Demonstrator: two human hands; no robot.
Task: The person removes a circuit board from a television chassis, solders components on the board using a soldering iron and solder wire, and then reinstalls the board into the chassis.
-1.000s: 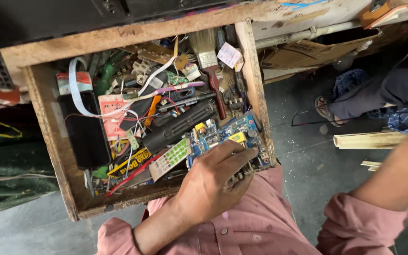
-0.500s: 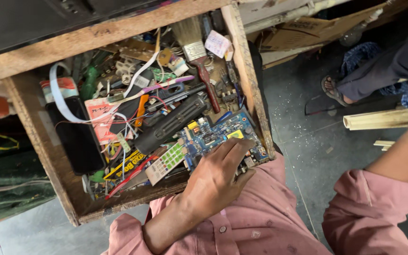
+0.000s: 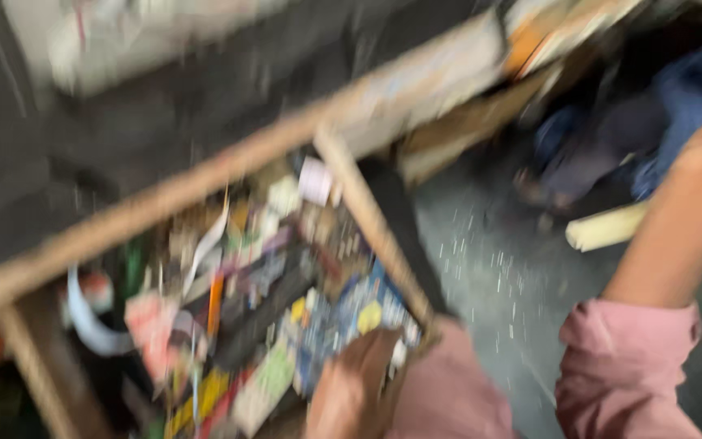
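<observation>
Camera swung up and blurred since a moment ago, but left hand (image 3: 351,386) still rests in wooden drawer (image 3: 371,219) beside blue circuit board (image 3: 359,313); grip unreadable, right hand off-frame.

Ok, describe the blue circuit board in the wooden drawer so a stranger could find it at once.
Start at the open wooden drawer crammed with blurred clutter. Go to its near right corner, where the left hand reaches in. The circuit board lies just above that hand: a flat blue panel with a yellow patch, unlike the red and orange pieces and the pale ribbon further left.
</observation>
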